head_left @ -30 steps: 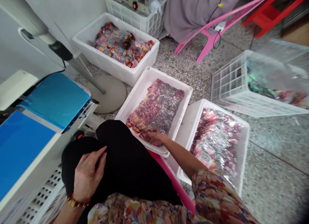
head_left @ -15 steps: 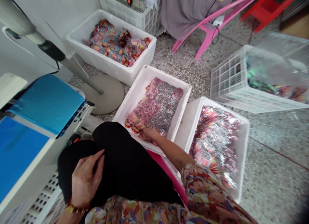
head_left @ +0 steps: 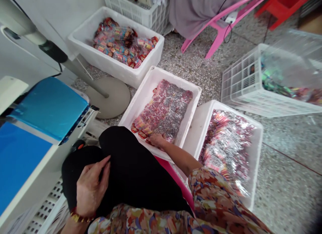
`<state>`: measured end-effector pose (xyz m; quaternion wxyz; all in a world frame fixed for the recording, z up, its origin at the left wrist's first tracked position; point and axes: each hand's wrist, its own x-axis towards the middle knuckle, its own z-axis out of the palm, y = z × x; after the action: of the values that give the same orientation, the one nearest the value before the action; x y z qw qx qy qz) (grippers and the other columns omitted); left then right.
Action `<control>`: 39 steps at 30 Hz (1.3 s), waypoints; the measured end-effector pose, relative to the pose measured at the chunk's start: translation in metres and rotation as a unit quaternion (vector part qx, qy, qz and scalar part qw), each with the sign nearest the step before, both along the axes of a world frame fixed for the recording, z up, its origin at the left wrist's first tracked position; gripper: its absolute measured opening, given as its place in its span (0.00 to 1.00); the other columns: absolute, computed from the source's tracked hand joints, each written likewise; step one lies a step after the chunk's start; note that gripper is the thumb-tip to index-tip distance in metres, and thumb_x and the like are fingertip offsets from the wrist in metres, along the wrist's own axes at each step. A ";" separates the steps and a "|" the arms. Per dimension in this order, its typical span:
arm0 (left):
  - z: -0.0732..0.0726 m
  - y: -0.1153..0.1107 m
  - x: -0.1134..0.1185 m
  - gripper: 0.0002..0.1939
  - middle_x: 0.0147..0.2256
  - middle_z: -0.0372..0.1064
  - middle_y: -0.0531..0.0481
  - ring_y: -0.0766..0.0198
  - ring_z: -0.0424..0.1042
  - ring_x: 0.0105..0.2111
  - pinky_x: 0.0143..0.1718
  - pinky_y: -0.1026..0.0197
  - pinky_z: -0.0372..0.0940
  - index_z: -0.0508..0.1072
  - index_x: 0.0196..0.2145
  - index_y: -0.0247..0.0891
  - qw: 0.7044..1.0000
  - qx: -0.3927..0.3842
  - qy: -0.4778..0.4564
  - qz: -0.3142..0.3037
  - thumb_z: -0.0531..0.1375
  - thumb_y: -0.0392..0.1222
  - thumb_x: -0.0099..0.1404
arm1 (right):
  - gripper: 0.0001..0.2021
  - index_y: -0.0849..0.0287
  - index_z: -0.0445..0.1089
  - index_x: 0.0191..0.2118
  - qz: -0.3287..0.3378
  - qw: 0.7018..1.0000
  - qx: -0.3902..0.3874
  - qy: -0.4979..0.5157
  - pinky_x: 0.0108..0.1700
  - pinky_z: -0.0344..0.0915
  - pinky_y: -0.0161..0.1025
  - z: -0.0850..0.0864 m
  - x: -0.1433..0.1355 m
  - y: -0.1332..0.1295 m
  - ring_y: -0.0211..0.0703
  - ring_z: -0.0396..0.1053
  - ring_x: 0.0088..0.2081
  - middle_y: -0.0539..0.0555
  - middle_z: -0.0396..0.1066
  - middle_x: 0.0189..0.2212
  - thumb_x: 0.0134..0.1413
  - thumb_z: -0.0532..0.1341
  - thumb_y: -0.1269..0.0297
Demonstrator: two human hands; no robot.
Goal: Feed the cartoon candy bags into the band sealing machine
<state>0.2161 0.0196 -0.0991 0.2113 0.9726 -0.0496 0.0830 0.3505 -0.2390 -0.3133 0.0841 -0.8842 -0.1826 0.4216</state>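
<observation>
Head view: your right hand (head_left: 156,140) was down at the near end of the middle foam box (head_left: 176,79), its fingers among the shiny packets (head_left: 171,109) that lay there in a flat, close-set layer. Compared with a second ago, it had shifted slightly left along that near edge, and its fingers, earlier stretched out over the packets, had turned down into them. That suggested your handling was centred on the near row, right beside the red printed ends (head_left: 142,134). Your fingertips were hidden, so I could not tell whether they were spread, pressed together or pinching a packet

Your left hand (head_left: 92,190) had hardly changed: it stayed over your black trousers (head_left: 138,170), well apart from the packets, fingers curled and thumb tip close to the forefinger. Whether those tips met was too small to tell, and no packet showed in them. Only your right hand, then, seemed to be doing the handling

Just right of the middle box stood the right foam box (head_left: 197,128), with silvery packets (head_left: 226,143) inside; the far foam box (head_left: 118,67) held more. Neither load looked altered, so the work appeared confined to the middle box
</observation>
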 end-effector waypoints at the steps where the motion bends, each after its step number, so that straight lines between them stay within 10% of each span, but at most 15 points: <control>1: 0.000 0.000 0.000 0.14 0.35 0.78 0.48 0.61 0.73 0.31 0.38 0.60 0.68 0.74 0.53 0.37 1.000 0.001 -0.001 0.000 0.59 0.39 0.72 | 0.12 0.62 0.73 0.47 0.007 1.000 0.003 0.018 0.49 0.72 0.48 0.000 0.005 -0.004 0.46 0.74 0.46 0.57 0.74 0.46 0.65 0.63 0.59; 14: 0.001 0.000 0.002 0.13 0.34 0.77 0.49 0.62 0.73 0.30 0.38 0.60 0.67 0.74 0.52 0.36 0.999 0.002 -0.028 -0.019 0.59 0.38 0.71 | 0.12 0.62 0.75 0.39 -0.156 0.955 0.159 0.196 0.30 0.63 0.31 0.022 0.076 -0.090 0.37 0.66 0.27 0.48 0.72 0.25 0.46 0.62 0.70; 28: -0.002 0.001 -0.001 0.12 0.33 0.79 0.49 0.60 0.74 0.30 0.38 0.58 0.68 0.77 0.49 0.39 1.000 -0.025 -0.016 -0.005 0.58 0.42 0.72 | 0.15 0.61 0.77 0.39 -0.333 0.874 0.281 0.216 0.29 0.64 0.31 0.040 0.072 -0.084 0.36 0.67 0.26 0.47 0.73 0.24 0.41 0.63 0.69; 34: 0.016 -0.005 0.009 0.15 0.38 0.79 0.48 0.58 0.77 0.36 0.42 0.57 0.71 0.75 0.52 0.40 0.984 -0.137 0.042 0.110 0.58 0.47 0.71 | 0.20 0.61 0.79 0.46 -0.320 0.855 0.382 0.142 0.37 0.67 0.32 0.102 0.119 -0.088 0.38 0.70 0.32 0.48 0.78 0.32 0.43 0.66 0.66; 39: 0.076 -0.018 0.094 0.21 0.53 0.75 0.43 0.49 0.71 0.55 0.60 0.45 0.64 0.74 0.54 0.43 0.989 -0.123 -0.051 0.059 0.62 0.54 0.67 | 0.17 0.59 0.79 0.45 -0.087 0.880 0.454 0.104 0.41 0.66 0.33 0.216 0.162 -0.046 0.40 0.71 0.39 0.47 0.77 0.35 0.46 0.67 0.66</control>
<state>0.3104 0.0017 -0.0235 0.3212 0.9350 0.0081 0.1504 0.5127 -0.2848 -0.0972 0.5317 -0.7123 -0.2662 0.3729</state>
